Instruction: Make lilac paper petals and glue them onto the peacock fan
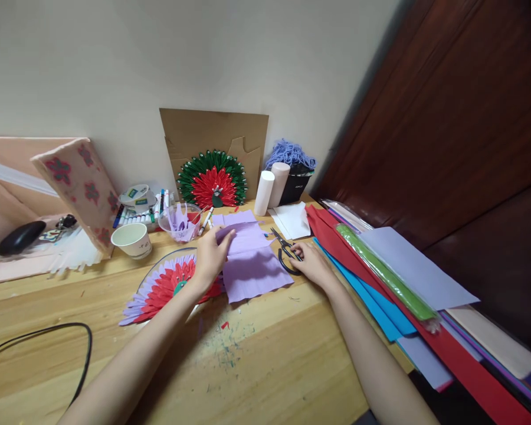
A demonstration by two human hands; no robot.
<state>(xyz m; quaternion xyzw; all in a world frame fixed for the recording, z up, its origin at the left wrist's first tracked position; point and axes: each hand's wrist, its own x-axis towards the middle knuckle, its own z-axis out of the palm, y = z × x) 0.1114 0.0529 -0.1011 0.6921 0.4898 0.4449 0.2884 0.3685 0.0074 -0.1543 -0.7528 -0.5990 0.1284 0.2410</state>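
My left hand (210,258) pinches the left edge of a purple paper piece (246,241) between thumb and fingers. Under and in front of that piece, a larger purple sheet (256,276) lies flat on the table. To its right, my right hand (313,264) has its fingers closed round one handle of the black-handled scissors (285,242). The blades are slightly apart and point away from me. Partly behind my left forearm lies a fan-shaped paper peacock (166,286) with red and purple feathers and a green body.
A green and red peacock (212,180) leans on cardboard (212,127) at the back. A paper cup (131,241) and a bowl of purple strips (180,223) stand left. Coloured sheets (416,265) line the right edge. A black cable (88,348) lies front left.
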